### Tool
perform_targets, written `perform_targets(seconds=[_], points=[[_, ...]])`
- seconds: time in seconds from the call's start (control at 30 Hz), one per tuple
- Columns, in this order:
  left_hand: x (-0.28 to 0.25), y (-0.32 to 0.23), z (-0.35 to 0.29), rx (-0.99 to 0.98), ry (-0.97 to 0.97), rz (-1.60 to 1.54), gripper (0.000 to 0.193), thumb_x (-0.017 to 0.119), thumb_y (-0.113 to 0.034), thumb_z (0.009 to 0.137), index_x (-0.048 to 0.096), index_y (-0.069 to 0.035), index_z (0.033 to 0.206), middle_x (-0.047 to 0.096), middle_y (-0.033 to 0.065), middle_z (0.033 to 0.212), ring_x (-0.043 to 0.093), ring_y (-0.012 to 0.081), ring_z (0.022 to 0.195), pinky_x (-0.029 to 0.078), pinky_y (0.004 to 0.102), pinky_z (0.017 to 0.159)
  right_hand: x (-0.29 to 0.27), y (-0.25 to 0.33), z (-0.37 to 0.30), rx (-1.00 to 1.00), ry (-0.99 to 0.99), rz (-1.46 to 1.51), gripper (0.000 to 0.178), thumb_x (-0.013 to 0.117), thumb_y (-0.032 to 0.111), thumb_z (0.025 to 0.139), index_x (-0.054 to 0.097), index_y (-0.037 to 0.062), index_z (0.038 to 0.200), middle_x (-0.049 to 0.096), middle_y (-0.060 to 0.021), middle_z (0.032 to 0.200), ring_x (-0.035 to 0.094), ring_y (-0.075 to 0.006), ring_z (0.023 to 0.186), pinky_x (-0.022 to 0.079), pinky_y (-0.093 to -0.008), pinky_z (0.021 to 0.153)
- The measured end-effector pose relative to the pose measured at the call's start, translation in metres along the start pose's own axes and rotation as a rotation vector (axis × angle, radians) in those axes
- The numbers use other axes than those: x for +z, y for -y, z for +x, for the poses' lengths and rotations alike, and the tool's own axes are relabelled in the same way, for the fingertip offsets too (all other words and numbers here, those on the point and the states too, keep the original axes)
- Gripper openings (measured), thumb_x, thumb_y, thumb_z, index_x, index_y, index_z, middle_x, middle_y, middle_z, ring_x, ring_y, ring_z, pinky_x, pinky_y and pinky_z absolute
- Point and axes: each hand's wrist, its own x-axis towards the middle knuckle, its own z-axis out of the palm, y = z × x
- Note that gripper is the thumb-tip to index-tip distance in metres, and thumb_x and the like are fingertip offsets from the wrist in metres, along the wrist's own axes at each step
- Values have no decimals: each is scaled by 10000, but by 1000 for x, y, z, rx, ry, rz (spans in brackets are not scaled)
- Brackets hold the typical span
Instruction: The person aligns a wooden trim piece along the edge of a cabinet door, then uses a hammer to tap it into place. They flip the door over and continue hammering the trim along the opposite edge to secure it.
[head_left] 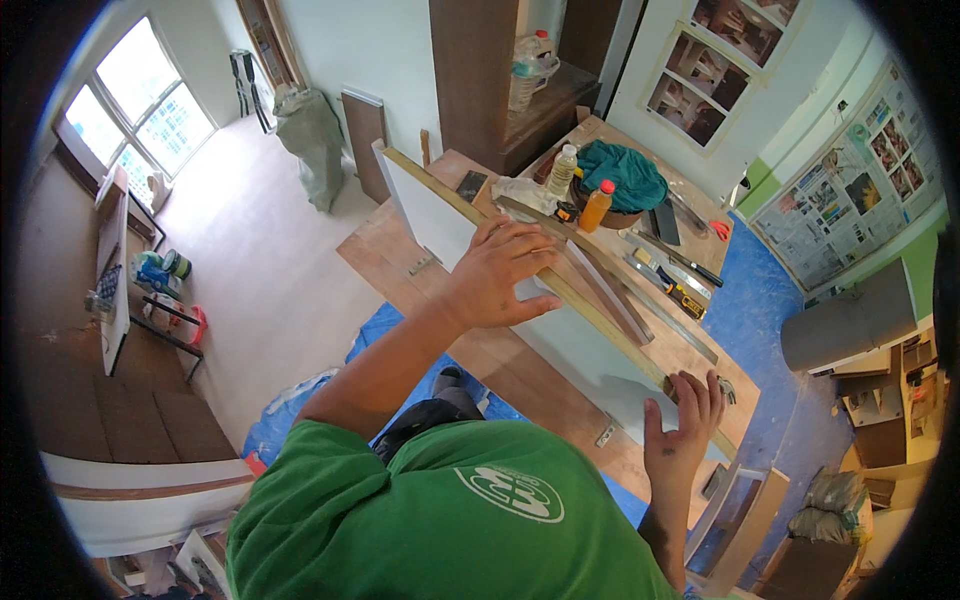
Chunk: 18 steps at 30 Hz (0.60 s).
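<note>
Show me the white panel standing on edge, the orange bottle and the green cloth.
white panel [440, 225], head view, on its bare white face left of the hand.
orange bottle [595, 210], head view, on its body.
green cloth [622, 173], head view, on the top folds.
</note>
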Motion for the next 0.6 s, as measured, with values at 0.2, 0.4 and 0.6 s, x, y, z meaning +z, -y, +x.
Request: perform_targets(seconds=[0.2,0.4,0.6], points=[[-40,116,-23,-115,-450,-6,469,842,-232,875,726,-109,1313,672,146,1413,589,342,1352,396,504,1176,12,6,-1,133,0,-97,408,788,124,886,689,58,1276,698,-125,1289,487,-443,1463,244,-621,1258],[-91,228,-37,-360,-515,-11,438,816,-138,918,727,-77,1342,648,158,1481,574,343,1398,433,467,1183,10,18,-1,295,43,-177,370,718,110,939,688,26,1298,689,-171,1306,454,-439,1501,253,-610,1265],[-87,279,-49,-330,-356,-285,254,833,-100,902,815,-85,1155,690,141,1401,657,314,1260,507,422,1082,9,24,7,407,143,-153,490,646,27,887,662,3,1376,668,-202,1394,384,-437,1552,287,-567,1270]])
